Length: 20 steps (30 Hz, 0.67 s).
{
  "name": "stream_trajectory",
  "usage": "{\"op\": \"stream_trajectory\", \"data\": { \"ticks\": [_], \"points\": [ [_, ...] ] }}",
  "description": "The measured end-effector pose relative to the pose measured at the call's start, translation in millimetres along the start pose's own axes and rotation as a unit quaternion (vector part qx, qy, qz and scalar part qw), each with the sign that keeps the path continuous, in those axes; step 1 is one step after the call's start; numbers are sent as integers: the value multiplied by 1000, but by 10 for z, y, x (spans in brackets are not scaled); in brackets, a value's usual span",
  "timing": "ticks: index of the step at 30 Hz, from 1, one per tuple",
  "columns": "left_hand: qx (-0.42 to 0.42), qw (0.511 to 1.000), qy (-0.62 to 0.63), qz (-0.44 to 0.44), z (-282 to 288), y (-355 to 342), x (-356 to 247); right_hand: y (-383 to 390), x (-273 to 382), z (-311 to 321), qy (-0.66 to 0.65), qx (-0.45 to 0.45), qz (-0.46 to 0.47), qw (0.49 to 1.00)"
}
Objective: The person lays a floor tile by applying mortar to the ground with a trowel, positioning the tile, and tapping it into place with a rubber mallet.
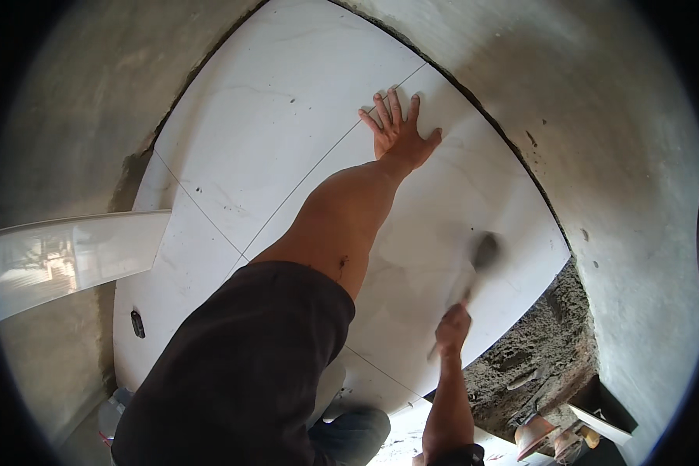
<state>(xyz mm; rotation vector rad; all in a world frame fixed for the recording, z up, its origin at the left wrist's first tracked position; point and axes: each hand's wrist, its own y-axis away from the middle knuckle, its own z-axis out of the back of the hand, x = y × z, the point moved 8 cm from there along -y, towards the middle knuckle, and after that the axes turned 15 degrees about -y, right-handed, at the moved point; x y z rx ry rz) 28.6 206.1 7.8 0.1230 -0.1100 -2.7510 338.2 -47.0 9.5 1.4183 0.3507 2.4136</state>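
Note:
My left hand lies palm down with its fingers spread on a large white marbled floor tile, close to the joint with its neighbour. In my right hand is the handle of a mallet with a dark head, smeared by motion. That head shows over the right part of the same tile. Whether it touches the surface, I cannot tell. More white tiles lie at the left and far side, with thin dark joints between them.
Rough grey mortar borders the tile at the lower right, beside several tools. Plastered walls rise on both sides. A white tile juts in from the left. A small black object lies on the left tile.

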Motion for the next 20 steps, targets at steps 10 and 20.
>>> {"op": "stream_trajectory", "data": {
  "ticks": [10,20],
  "points": [
    [-24,1000,-1,13,21,-95,106,100,633,178,-146,-92,-114,978],
    [19,1000,-19,1,17,-4,-20,208,773,320,-380,-163,50,909]
  ]
}}
